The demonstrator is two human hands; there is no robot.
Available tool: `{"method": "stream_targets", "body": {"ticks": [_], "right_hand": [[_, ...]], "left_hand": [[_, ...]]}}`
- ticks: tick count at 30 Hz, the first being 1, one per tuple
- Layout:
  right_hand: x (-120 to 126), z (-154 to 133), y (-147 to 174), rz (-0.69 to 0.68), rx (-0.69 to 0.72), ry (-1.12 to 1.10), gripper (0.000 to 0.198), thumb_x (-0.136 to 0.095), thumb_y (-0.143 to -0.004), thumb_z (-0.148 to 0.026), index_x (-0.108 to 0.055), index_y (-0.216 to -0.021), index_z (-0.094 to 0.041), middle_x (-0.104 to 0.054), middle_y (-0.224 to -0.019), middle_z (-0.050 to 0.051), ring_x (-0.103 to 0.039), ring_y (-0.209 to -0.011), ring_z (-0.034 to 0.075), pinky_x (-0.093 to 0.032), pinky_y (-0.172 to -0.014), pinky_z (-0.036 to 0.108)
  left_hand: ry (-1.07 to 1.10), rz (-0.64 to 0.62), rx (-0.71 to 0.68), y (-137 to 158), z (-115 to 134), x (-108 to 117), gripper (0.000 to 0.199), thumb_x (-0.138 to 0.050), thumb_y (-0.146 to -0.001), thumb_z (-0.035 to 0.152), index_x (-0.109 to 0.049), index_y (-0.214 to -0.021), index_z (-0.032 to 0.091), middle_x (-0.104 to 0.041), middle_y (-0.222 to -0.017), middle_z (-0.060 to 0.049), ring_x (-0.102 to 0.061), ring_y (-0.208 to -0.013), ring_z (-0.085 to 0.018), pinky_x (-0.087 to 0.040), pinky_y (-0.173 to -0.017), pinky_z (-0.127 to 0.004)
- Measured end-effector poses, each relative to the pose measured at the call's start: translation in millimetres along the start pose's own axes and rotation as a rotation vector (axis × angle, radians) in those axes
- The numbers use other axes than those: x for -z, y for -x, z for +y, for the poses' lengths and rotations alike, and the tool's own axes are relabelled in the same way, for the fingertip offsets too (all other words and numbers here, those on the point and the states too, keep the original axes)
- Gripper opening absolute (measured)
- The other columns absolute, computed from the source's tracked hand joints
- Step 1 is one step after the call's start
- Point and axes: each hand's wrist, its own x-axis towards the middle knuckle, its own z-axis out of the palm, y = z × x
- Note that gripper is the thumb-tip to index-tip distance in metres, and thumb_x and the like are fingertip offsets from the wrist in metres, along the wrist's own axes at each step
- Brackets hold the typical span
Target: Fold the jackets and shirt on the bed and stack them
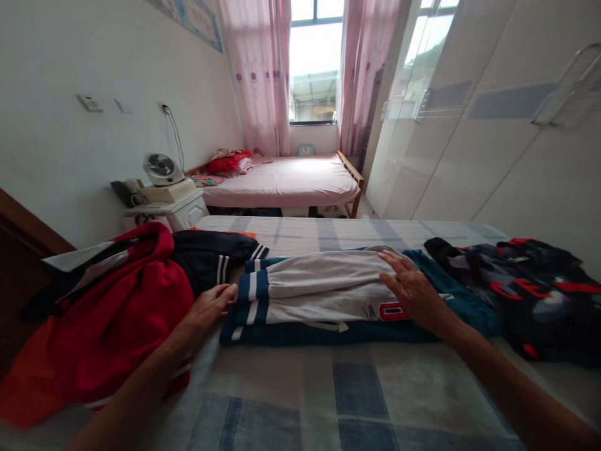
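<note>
A jacket [323, 282] with grey sleeves and a teal body lies folded lengthwise on the bed before me. Its sleeves are laid over the body, their teal and white striped cuffs pointing left, and a red "0" patch shows on the grey. At the cuff end, my left hand [211, 308] has its fingers closed together against the cuff's edge, seeming to pinch it. My right hand [413, 288] rests flat on the other end of the sleeves, fingers spread.
Left of the jacket are a heaped red garment [136, 313] and a navy striped-cuff garment [206, 254]. A black garment with red lettering [539, 294] lies on the right. Beyond the checked bedsheet [300, 388] stand a nightstand with a fan [163, 169], a pink bed [291, 178] and a wardrobe [469, 125].
</note>
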Motion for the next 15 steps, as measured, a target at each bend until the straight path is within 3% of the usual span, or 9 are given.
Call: {"method": "stream_targets", "body": {"ticks": [4,9,13,15], "right_hand": [[-23,-41,0,-0.066,0.107,-0.033,0.046,-0.036,-0.093,-0.041,-0.045,-0.136,-0.024,-0.043,-0.145,0.010,-0.035,-0.136,0.025,-0.032,-0.108,0.047],[-34,-64,-5,-0.089,0.129,-0.033,0.046,-0.040,-0.092,-0.037,-0.045,-0.136,-0.026,-0.042,-0.145,0.009,-0.032,-0.137,0.025,-0.032,-0.107,0.047],[-29,-71,-18,-0.002,0.106,0.001,0.049,-0.038,-0.093,-0.038,-0.042,-0.139,-0.021,-0.036,-0.149,0.010,-0.027,-0.140,0.026,-0.027,-0.110,0.047],[-34,-72,-24,0.074,0.070,0.046,0.051,-0.038,-0.093,-0.038,-0.039,-0.141,-0.021,-0.031,-0.152,0.009,-0.021,-0.141,0.027,-0.021,-0.111,0.049]], "left_hand": [[0.096,-0.091,0.119,-8,17,0,0.061,-0.068,-0.060,0.064,-0.069,-0.088,0.010,-0.073,-0.092,-0.015,-0.068,-0.080,-0.022,-0.052,-0.067,-0.029],[0.176,-0.292,0.268,-19,28,-7,0.056,-0.074,-0.058,0.058,-0.071,-0.088,0.010,-0.074,-0.088,-0.015,-0.070,-0.075,-0.025,-0.055,-0.064,-0.031],[0.300,-0.379,0.307,-12,28,-16,0.043,-0.077,-0.062,0.043,-0.070,-0.093,0.014,-0.075,-0.084,-0.013,-0.072,-0.075,-0.027,-0.058,-0.071,-0.036],[0.324,-0.359,0.294,-5,26,-24,0.037,-0.072,-0.065,0.043,-0.071,-0.092,0.017,-0.075,-0.082,-0.013,-0.072,-0.074,-0.030,-0.059,-0.069,-0.040]]}}
